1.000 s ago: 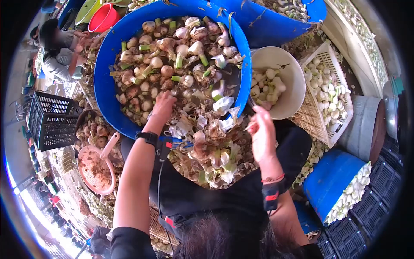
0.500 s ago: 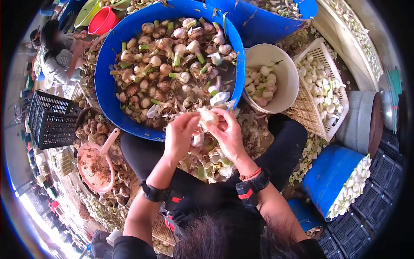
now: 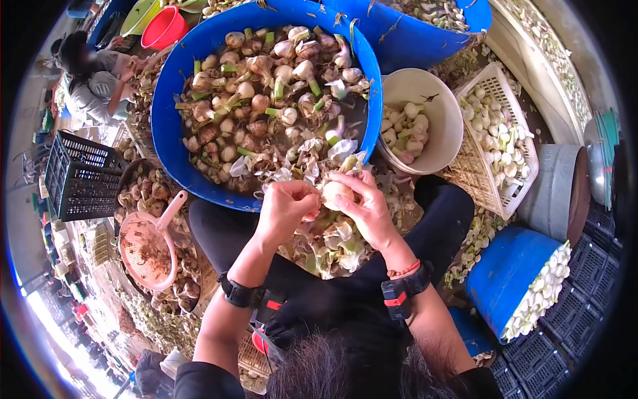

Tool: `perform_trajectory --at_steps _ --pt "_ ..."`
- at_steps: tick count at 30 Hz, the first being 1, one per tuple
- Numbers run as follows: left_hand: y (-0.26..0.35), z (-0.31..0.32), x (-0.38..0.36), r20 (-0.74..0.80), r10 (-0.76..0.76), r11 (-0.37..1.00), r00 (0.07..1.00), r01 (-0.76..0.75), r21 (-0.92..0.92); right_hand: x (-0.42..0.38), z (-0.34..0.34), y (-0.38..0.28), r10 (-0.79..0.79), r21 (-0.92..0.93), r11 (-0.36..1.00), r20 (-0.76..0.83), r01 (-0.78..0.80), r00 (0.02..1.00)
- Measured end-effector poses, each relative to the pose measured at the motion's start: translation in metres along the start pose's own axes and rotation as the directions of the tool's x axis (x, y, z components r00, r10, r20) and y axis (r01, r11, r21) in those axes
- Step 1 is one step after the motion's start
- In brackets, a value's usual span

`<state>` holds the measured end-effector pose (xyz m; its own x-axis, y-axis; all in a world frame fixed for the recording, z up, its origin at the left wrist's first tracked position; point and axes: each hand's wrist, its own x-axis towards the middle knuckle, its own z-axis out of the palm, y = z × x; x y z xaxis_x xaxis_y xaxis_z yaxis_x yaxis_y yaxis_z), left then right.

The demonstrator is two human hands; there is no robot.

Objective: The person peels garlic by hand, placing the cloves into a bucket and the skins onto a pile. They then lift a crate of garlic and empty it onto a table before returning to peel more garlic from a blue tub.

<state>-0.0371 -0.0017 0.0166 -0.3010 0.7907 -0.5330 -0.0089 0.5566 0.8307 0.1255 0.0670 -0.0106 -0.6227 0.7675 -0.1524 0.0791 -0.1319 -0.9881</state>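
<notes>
My left hand (image 3: 287, 203) and my right hand (image 3: 367, 204) meet over my lap, both closed around one garlic bulb (image 3: 334, 191) with a short green stem. Loose papery skins (image 3: 332, 243) lie heaped on my lap under the hands. Just beyond them stands a big blue tub (image 3: 166, 143) holding water and several unpeeled garlic bulbs (image 3: 262, 100) with green stalks. A cream bucket (image 3: 444, 113) with peeled bulbs sits to the right of the tub.
A white slotted basket (image 3: 475, 176) of peeled garlic stands at right, a tipped blue barrel (image 3: 505, 279) lower right, a pink strainer scoop (image 3: 149, 249) at left, a black crate (image 3: 80, 179) further left. Another person (image 3: 90, 73) sits at upper left.
One second ago my left hand reached into the tub and my right hand hung apart. They came together on a garlic bulb and now hold it slightly lower and to the right.
</notes>
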Motion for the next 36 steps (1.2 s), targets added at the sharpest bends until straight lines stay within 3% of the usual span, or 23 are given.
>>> perform_trajectory --at_steps 2,3,4,5,8,9,10,11,12,14,15,18,19,23,25,26,28,30,31,34,36 --pt "0.0 -0.002 0.002 0.094 -0.071 0.97 0.993 0.091 -0.224 -0.001 -0.004 0.003 0.085 0.177 0.98 0.073 -0.096 0.994" --pt "-0.003 -0.003 0.005 0.095 -0.075 0.97 0.993 0.094 -0.224 -0.004 -0.007 -0.001 0.088 0.178 0.979 0.072 -0.1 0.993" --pt "-0.009 -0.005 0.01 -0.026 -0.037 0.999 0.999 0.036 -0.012 -0.006 -0.009 -0.01 0.237 0.488 0.824 0.164 -0.287 0.958" --pt "-0.018 -0.008 0.017 -0.137 0.028 0.978 0.99 0.001 0.207 -0.008 -0.01 -0.014 0.336 0.715 0.542 0.298 -0.442 0.894" --pt "-0.036 -0.031 0.032 -0.27 0.114 0.793 0.956 0.077 0.605 -0.013 -0.017 -0.015 0.28 0.819 0.439 0.266 -0.369 0.922" --pt "-0.032 -0.033 0.029 -0.234 0.096 0.774 0.968 0.075 0.628 -0.012 -0.016 -0.007 0.264 0.844 0.414 0.248 -0.341 0.932" --pt "-0.022 -0.025 0.022 -0.232 0.099 0.774 0.968 0.071 0.629 -0.01 -0.012 -0.007 0.262 0.845 0.415 0.245 -0.338 0.934" --pt "-0.012 -0.01 0.009 -0.167 0.012 0.975 0.986 0.026 0.221 -0.01 -0.004 -0.007 0.3 0.809 0.516 0.137 -0.281 0.944" --pt "-0.003 0.002 -0.003 -0.074 -0.039 0.971 0.997 0.02 -0.237 -0.01 0.002 -0.007 0.323 0.757 0.61 0.031 -0.233 0.946" --pt "0.009 0.012 -0.014 -0.03 -0.002 0.981 1.0 -0.004 -0.194 -0.009 0.009 -0.008 0.299 0.745 0.628 0.037 -0.226 0.953" --pt "0.01 0.014 -0.015 -0.087 0.043 0.994 0.995 -0.051 -0.093 -0.011 0.013 -0.007 0.283 0.72 0.664 0.009 -0.202 0.959" --pt "0.017 0.023 -0.02 -0.091 -0.002 0.999 0.996 0.006 0.041 -0.014 0.017 -0.005 0.243 0.625 0.764 -0.049 -0.16 0.969" --pt "0.01 0.024 -0.019 -0.085 0.0 0.996 0.996 -0.007 -0.088 -0.014 0.018 -0.004 0.218 0.593 0.797 -0.11 -0.112 0.97" --pt "0.01 0.027 -0.02 -0.069 0.007 0.978 0.998 -0.022 -0.21 -0.016 0.019 -0.001 0.147 0.477 0.878 -0.2 -0.034 0.969" --pt "0.016 0.027 -0.023 -0.092 0.035 0.998 0.995 -0.03 0.056 -0.017 0.02 -0.001 0.106 0.41 0.912 -0.21 -0.011 0.972" --pt "0.014 0.028 -0.022 -0.092 0.034 0.998 0.995 -0.029 0.055 -0.018 0.019 -0.002 0.114 0.421 0.907 -0.21 -0.016 0.971" --pt "0.009 0.031 -0.023 -0.124 0.176 0.947 0.977 -0.134 0.293 -0.021 0.018 0.001 0.125 0.431 0.902 -0.211 -0.022 0.97" --pt "0.009 0.033 -0.022 -0.139 0.177 0.953 0.974 -0.135 0.271 -0.02 0.018 0.005 0.071 0.386 0.922 -0.224 0.022 0.972" --pt "0.006 0.032 -0.02 -0.184 0.207 0.941 0.961 -0.144 0.306 -0.02 0.018 0.003 0.072 0.387 0.922 -0.224 0.02 0.972" --pt "-0.006 0.023 -0.006 -0.264 0.309 0.901 0.914 -0.192 0.388 -0.021 0.018 0.0 0.183 0.62 0.778 -0.068 -0.102 0.981" --pt "-0.007 0.02 0.003 -0.309 0.284 0.919 0.908 -0.165 0.359 -0.015 0.019 -0.006 0.219 0.759 0.64 -0.032 -0.119 0.975"
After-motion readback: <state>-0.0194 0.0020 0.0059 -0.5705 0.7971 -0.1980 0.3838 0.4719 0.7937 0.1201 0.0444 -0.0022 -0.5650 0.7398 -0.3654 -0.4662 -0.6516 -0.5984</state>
